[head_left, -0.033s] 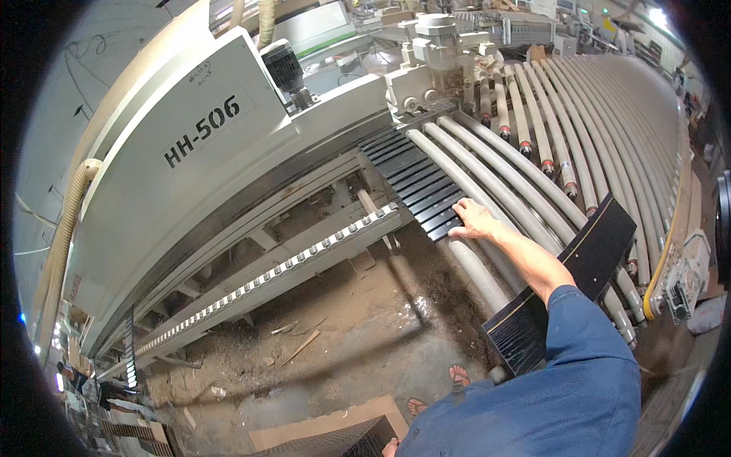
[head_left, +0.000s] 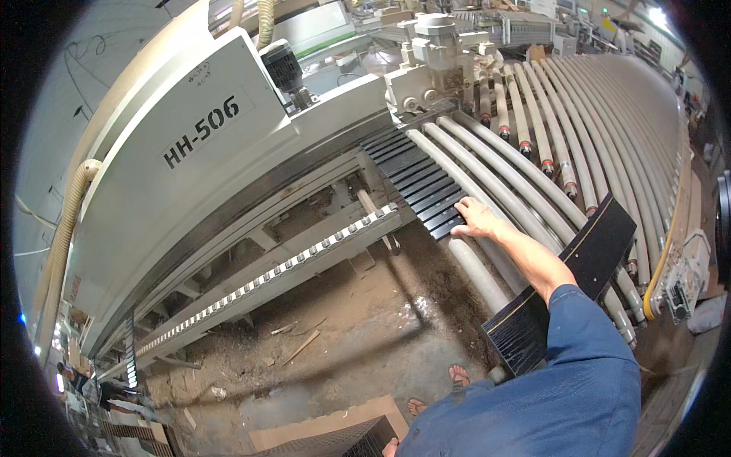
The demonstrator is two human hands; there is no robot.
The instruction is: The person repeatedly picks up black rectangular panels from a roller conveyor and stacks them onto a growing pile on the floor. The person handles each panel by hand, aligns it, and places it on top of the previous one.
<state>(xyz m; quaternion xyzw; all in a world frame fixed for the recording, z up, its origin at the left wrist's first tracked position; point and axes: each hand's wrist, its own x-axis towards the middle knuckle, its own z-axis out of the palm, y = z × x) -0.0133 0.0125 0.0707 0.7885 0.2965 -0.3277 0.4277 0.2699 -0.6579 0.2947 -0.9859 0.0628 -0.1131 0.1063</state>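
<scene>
My right hand [head_left: 477, 218] reaches over the rollers to the near end of a row of narrow black slats [head_left: 415, 179]. The slats lie crosswise, side by side, beside the machine. Its thumb and fingers are bent around the ends of the nearest slats. Only a bit of my left hand [head_left: 391, 448] shows at the lower edge, beside a dark stack of slats [head_left: 335, 442]; most of its fingers are hidden. Under my right arm, a wide black board [head_left: 582, 263] lies across the rollers.
A large pale machine [head_left: 205, 152] fills the left, with a toothed light-coloured rail [head_left: 282, 268] low on its side. Grey rollers [head_left: 487, 179] run toward the far right. Wood scraps [head_left: 302, 346] litter the floor, and a cardboard sheet [head_left: 381, 411] lies near my feet.
</scene>
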